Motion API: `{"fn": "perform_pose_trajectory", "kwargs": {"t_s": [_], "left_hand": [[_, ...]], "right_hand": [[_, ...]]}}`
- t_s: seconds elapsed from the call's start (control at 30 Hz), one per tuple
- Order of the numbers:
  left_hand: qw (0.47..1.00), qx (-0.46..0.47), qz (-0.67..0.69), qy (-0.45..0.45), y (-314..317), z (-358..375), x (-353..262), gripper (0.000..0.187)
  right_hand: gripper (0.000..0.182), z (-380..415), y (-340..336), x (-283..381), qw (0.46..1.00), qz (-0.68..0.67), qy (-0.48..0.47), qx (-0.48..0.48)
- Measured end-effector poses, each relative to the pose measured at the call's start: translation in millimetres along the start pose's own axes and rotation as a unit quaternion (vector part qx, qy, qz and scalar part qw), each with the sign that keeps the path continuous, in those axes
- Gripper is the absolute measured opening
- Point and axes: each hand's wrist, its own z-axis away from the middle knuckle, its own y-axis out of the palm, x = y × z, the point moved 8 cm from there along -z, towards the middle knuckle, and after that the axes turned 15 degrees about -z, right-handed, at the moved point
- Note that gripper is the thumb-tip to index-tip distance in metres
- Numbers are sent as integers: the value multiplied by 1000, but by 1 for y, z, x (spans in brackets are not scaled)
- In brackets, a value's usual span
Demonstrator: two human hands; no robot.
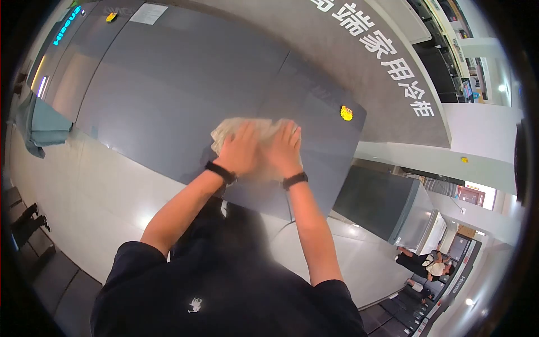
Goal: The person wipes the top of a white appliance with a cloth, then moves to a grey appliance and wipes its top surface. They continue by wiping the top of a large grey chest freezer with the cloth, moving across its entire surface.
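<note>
Both my hands lie flat on a pale beige cloth (224, 130), which is bunched against a smooth dark grey appliance panel (185, 73). My left hand (240, 150) presses on the left part of the cloth with its fingers stretched out. Close beside it, my right hand (285, 147) rests on the right part, fingers also extended. A slight blur covers the space between the hands. Each wrist wears a black band. Parts of the cloth under the palms are hidden.
Yellow stickers (346, 113) mark the panel, and a white paper sheet (149, 13) is fixed near its top. A grey-green cloth (46, 121) hangs at the left edge. Another dark appliance (373, 201) stands at right. Farther off is a person (418, 261).
</note>
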Motion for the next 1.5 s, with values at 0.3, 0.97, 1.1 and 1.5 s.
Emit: {"fn": "perform_pose_trajectory", "kwargs": {"t_s": [0.3, 0.97, 1.1, 1.5], "left_hand": [[997, 77, -31, 3, -20, -137, 54, 87], [999, 39, -17, -21, -41, -256, 78, 94], [999, 42, -11, -30, -44, -257, 74, 97], [998, 51, -43, 15, -3, -177, 16, 96]], "right_hand": [[99, -106, -16, -26, 994, -14, 80, -68], [99, -214, -46, -66, 989, -53, 104, -88], [91, -206, -38, -74, 988, -67, 83, -110], [73, -78, -27, -65, 978, -116, 38, -166]]}}
